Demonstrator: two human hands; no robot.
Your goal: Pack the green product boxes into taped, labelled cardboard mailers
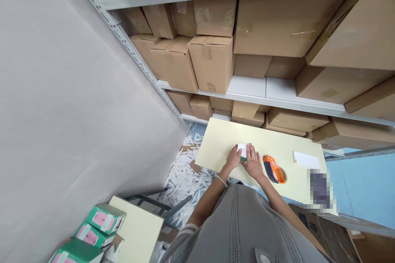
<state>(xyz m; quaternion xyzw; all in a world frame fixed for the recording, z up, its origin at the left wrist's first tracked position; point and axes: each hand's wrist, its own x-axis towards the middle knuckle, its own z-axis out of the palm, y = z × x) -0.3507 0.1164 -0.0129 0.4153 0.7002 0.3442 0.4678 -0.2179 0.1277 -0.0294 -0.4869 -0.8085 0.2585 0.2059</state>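
A small white and green box [242,150] with pink print on its white face is on the pale yellow table [220,139]. My left hand [233,158] grips it from the left. On the other side, my right hand [254,165] presses against the box, its fingers nearly straight and its thumb along the near edge. An orange and dark blue tape dispenser [274,169] lies just right of my right hand. Farther right there is a white card or sheet [305,159]. Near the right end, a dark thing [321,188] is blurred out.
Shelves [290,100] packed with cardboard boxes [212,63] rise behind the table. White paper scraps [188,172] litter the floor at left. Green and pink boxes [105,218] stand on a second table [142,228] at lower left, beside a grey wall [77,102].
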